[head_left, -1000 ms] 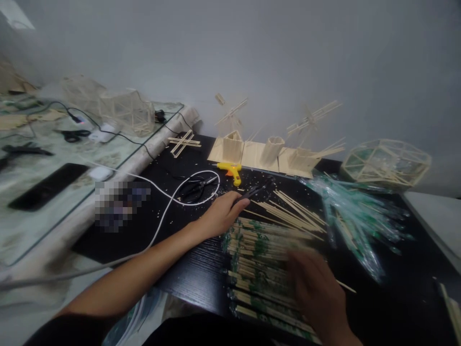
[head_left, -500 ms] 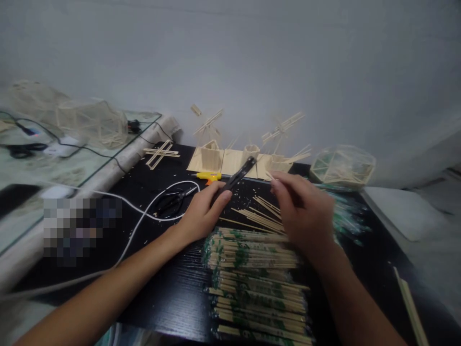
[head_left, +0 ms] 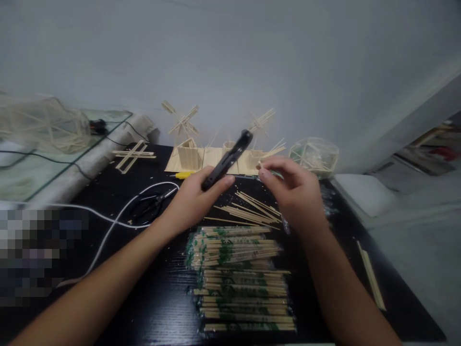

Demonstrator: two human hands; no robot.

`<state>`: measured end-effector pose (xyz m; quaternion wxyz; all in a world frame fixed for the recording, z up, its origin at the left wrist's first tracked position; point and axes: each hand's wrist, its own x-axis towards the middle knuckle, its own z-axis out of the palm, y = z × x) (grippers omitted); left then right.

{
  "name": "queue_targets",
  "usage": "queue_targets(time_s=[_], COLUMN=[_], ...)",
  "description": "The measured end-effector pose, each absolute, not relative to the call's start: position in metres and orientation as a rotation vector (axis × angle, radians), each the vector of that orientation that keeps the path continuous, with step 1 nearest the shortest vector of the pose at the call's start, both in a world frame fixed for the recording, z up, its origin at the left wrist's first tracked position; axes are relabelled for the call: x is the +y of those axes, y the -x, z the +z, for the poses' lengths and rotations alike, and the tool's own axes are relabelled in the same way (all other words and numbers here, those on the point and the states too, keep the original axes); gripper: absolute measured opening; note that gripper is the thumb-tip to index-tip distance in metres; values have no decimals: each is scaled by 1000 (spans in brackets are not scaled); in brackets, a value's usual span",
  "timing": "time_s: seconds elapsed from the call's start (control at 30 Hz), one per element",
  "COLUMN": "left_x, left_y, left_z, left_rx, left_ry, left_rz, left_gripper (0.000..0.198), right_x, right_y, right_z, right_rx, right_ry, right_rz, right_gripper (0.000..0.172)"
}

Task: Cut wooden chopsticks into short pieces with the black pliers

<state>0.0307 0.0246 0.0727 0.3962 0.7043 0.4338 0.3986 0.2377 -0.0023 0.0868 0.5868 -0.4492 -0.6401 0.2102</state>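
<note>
My left hand is closed around a long, narrow black tool that points up and away; its exact kind is not clear. Between thumb and fingertips, my right hand pinches a short bit of pale wooden stick, mostly hidden by the fingers. Loose thin sticks lie fanned out on the black table below the hands. Nearer to me are several chopsticks in clear and green wrappers, laid in rows.
Wooden windmill models on flat bases stand at the back. A crossed-stick piece, yellow glue gun, black-handled scissors and white cable lie left. A stick-framed polyhedron stands back right; more sticks lie right.
The view has swung to the right, so the table's contents sit further left. The black tool now looks larger and more raised. My right hand keeps its pinch.
</note>
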Motion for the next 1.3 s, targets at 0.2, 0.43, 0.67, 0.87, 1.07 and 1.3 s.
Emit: queue_targets(time_s=[0.2, 0.43, 0.67, 0.87, 1.07, 1.3], left_x=[16, 22, 26, 30, 29, 38], left_y=[-32, -23, -18, -13, -11, -3], left_z=[73, 81, 93, 100, 105, 105], left_rx=[823, 863, 702, 669, 672, 657], left_ry=[-1308, -1329, -1120, -1005, -966, -948], left_rz=[900, 1045, 1217, 1259, 1268, 1309], left_gripper=[31, 20, 26, 28, 23, 21], right_x=[-4, -5, -8, -5, -4, -2], right_y=[-244, -251, -256, -256, -256, -253], right_z=[88, 94, 101, 100, 98, 93], right_rx=[-1407, -1282, -1163, -1111, -1107, -1156], right_ry=[1062, 946, 913, 877, 887, 912], right_rz=[519, 465, 647, 764, 971, 1179], right_gripper=[12, 15, 16, 14, 16, 18])
